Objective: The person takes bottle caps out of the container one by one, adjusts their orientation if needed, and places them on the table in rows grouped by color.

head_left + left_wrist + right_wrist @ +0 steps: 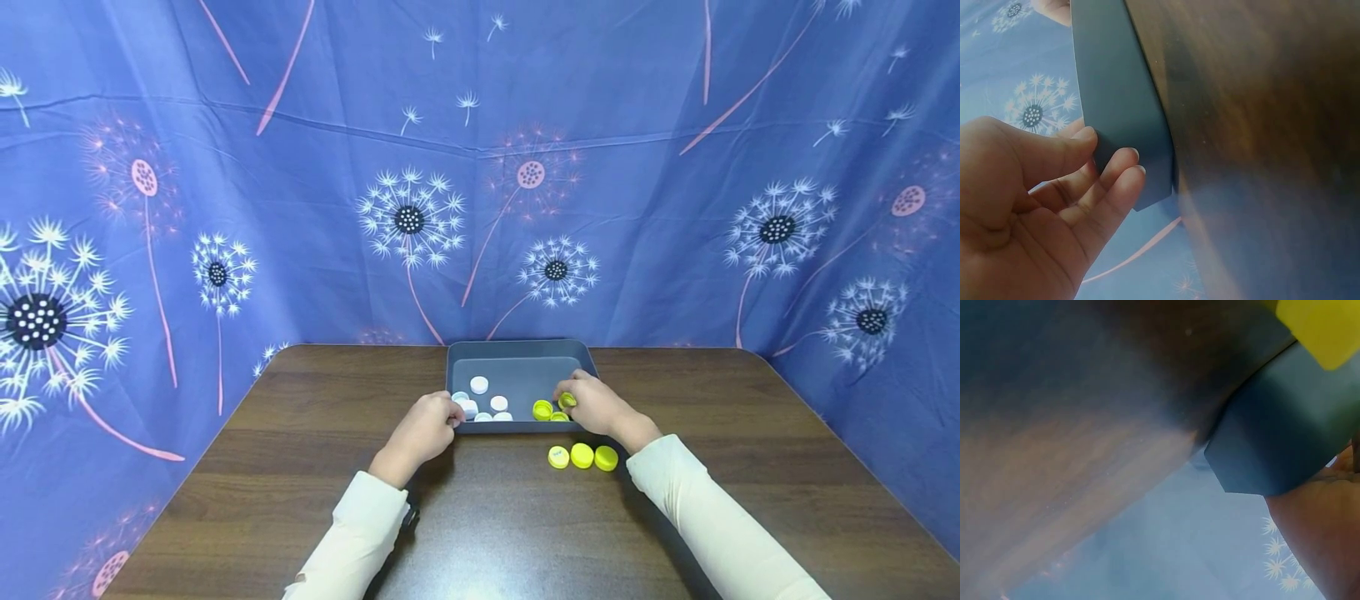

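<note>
A dark grey tray [525, 350] stands on the table. My left hand [429, 429] is at its front left corner; in the left wrist view the thumb and fingers of this hand [1041, 194] pinch the tray wall [1125, 106]. My right hand [600, 406] reaches over the front right corner and pinches a yellow bottle cap [567, 401] inside the tray. Below it lie two more yellow caps [542, 410]. Several white caps [478, 385] lie in the tray's left half, some close to my left fingers. The right fingertips are out of sight in the right wrist view.
Three yellow caps [582, 456] lie in a row on the wooden table [300, 467], in front of the tray's right side. A blue cloth with dandelion prints [330, 208] hangs behind the table's back edge.
</note>
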